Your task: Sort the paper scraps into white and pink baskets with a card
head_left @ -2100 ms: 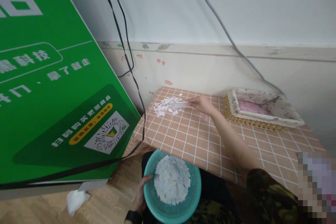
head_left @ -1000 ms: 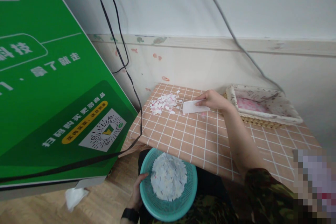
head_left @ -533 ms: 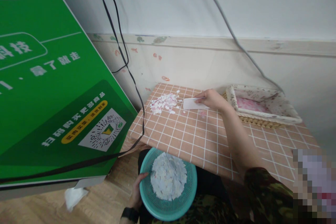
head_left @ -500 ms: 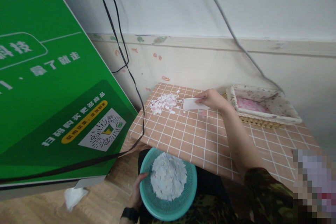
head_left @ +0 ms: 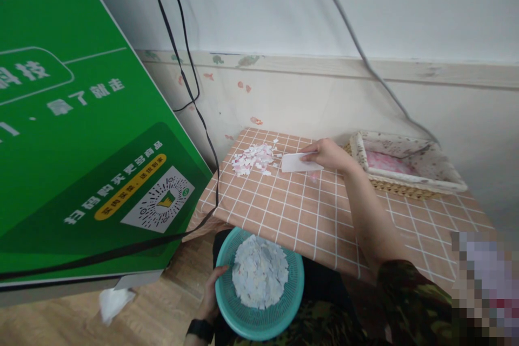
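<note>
My left hand (head_left: 213,287) grips the left rim of a round green plastic basket (head_left: 299,286), its thumb over the edge. Inside the basket lies a heap of pale torn paper scraps (head_left: 261,273). On the checked tabletop, my right hand (head_left: 324,154) pinches a flat white card (head_left: 292,162) between thumb and fingers. The card's left end lies close to a loose pile of small white and pinkish paper pieces (head_left: 252,159). A few stray bits lie between the pile and the card.
A cloth-lined wicker basket (head_left: 419,179) with something pink inside stands right on the checked tablecloth (head_left: 284,211). A large green printed panel (head_left: 81,146) rises at left, with a black strap (head_left: 218,173) hanging before it. A white bag-like item (head_left: 115,303) lies on the floor.
The card in my right hand has shifted very slightly left and tilted a little. My left hand and the green basket look the same.
</note>
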`<action>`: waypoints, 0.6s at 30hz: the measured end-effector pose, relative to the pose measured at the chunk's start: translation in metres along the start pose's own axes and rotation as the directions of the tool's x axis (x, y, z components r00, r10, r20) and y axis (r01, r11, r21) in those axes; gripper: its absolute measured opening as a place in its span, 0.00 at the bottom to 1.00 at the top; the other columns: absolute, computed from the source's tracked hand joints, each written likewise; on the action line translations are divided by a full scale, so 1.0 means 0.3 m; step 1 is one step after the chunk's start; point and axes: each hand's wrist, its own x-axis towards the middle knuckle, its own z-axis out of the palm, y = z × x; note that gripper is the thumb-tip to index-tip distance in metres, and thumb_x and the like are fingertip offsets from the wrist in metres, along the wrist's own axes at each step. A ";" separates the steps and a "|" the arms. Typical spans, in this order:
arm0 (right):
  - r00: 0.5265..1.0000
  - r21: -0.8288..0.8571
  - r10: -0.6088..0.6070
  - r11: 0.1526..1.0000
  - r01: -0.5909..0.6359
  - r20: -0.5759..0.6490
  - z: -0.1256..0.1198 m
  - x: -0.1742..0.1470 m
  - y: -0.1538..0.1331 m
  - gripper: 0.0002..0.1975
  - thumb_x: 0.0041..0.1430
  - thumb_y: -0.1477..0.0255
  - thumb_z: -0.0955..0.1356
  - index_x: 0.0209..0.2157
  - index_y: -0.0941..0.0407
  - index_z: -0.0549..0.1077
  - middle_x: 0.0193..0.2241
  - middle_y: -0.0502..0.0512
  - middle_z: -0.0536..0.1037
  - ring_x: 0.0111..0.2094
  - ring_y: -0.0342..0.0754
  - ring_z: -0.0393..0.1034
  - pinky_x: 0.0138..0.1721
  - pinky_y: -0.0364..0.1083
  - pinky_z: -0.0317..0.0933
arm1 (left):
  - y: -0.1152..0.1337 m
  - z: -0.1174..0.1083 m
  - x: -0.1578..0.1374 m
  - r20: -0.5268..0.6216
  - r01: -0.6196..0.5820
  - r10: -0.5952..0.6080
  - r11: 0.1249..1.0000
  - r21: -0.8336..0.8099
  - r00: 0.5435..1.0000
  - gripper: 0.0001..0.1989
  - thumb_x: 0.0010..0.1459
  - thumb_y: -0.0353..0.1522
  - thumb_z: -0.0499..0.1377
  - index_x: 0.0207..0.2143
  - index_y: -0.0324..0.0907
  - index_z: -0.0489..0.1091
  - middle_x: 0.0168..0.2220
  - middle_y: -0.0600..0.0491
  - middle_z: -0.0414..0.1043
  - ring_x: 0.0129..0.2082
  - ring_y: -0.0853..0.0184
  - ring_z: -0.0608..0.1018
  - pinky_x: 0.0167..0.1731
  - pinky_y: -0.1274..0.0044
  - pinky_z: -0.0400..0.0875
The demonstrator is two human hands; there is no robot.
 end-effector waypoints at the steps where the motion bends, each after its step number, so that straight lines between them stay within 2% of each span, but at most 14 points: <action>1: 1.000 -0.007 -0.004 1.000 0.004 -0.010 0.003 0.001 -0.001 0.13 0.54 0.72 0.67 0.41 0.54 0.79 0.34 0.52 0.81 0.31 0.46 0.73 0.31 0.42 0.63 | -0.001 0.000 0.001 -0.003 -0.004 0.004 1.000 0.007 1.000 0.08 0.45 0.33 0.64 0.26 0.35 0.75 0.20 0.49 0.77 0.19 0.61 0.76 0.23 0.71 0.69; 13: 0.999 -0.057 -0.007 0.998 0.004 -0.042 -0.026 -0.012 0.002 0.13 0.54 0.72 0.66 0.39 0.55 0.80 0.34 0.53 0.81 0.32 0.47 0.73 0.34 0.43 0.63 | -0.012 -0.029 0.024 0.027 0.021 -0.020 1.000 -0.008 0.999 0.13 0.45 0.34 0.64 0.33 0.34 0.76 0.23 0.47 0.78 0.27 0.54 0.79 0.29 0.66 0.72; 18: 1.000 -0.040 0.015 0.999 -0.015 0.019 -0.011 -0.011 -0.029 0.13 0.54 0.72 0.67 0.40 0.54 0.80 0.31 0.51 0.81 0.30 0.46 0.72 0.31 0.42 0.61 | -0.014 -0.025 0.024 0.021 0.019 -0.019 1.000 -0.015 1.000 0.13 0.45 0.33 0.64 0.33 0.33 0.76 0.24 0.45 0.79 0.29 0.52 0.80 0.32 0.65 0.73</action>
